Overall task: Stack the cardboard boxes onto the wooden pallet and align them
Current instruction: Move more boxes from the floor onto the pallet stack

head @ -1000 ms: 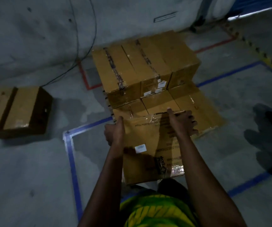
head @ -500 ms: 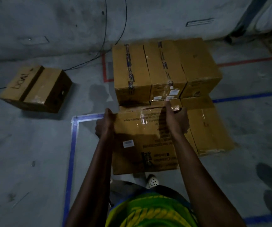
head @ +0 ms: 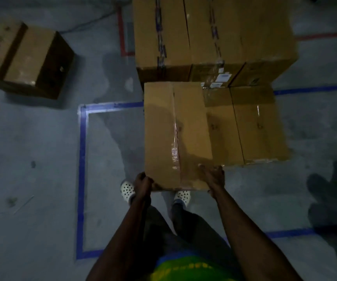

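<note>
The main danger, as I judge it, is a crooked or overhanging placement. The carried box (head: pixel 175 134) is at the front left corner of the stack, its far end near the tall back row (head: pixel 214 37) and its right side above the lower front boxes (head: pixel 254 124). Its near end seems to stand out past the front edge of those boxes, toward the person's shoes (head: pixel 127 189). If it is let go like this, it could tip forward or sit out of line. Both hands hold only the near end, so the far end may drop or twist. Whether the box already rests on something I cannot tell, and the wooden pallet is hidden under the stack.

The left hand (head: pixel 142 182) grips the near left corner with its fingers curled round it. The right hand (head: pixel 214 175) is against the near right corner, with fingers over the top edge; if they are curled or straight, the dim light does not show. These fingers could be pinched against the neighbouring box.
</note>
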A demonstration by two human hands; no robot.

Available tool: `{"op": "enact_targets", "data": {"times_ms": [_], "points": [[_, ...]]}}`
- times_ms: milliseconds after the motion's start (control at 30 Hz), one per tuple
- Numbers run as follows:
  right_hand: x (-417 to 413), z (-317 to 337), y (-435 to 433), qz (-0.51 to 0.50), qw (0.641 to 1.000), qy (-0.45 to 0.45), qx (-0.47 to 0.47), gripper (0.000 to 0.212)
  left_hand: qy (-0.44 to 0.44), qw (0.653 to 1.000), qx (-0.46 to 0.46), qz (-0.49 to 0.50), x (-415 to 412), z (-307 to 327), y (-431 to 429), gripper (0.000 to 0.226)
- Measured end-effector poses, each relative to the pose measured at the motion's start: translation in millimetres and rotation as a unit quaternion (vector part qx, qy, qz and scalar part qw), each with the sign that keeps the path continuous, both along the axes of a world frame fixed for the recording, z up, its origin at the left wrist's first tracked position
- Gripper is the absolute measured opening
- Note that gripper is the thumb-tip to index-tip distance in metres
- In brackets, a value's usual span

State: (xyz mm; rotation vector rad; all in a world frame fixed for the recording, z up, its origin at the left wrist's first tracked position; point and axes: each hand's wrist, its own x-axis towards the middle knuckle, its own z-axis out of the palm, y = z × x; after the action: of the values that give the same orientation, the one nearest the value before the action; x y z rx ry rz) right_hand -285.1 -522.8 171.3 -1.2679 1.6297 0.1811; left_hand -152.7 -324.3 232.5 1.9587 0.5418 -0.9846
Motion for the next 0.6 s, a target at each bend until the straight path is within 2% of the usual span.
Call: {"op": "enact_targets", "data": {"times_ms": [67,133,267,400,600], "points": [[-10.3,-22.9,10.2,0.0,0.999,-0.004,0.048,0.104,0.031,0.999,0.012,-0.029,0.7,-23.1,6.6,0.024],[-14.3,-34.2,17.8,0.0,0.998,-0.004,0.059,0.098,0.045,0.997,0.028,-0.056,4.4,-44.0,15.8,0.033],[-10.3,-53.0,27.4,-0.01,0.999,-0.001,0.043,0.09,0.076,0.995,0.063,-0.003,5.1,-71.3,25.0,0.054],[6.4,-60.2,25.3,-0.003,0.999,0.029,0.016,0.09,0.04,0.996,0.078,0.002,3.8,-77.6,14.0,0.044],[38.1,-62.3,-7.0,0.018,1.0,-0.008,0.015,0.095,-0.001,1.0,0.007,0.022,26.7,-73.8,-6.8,0.04]]}}
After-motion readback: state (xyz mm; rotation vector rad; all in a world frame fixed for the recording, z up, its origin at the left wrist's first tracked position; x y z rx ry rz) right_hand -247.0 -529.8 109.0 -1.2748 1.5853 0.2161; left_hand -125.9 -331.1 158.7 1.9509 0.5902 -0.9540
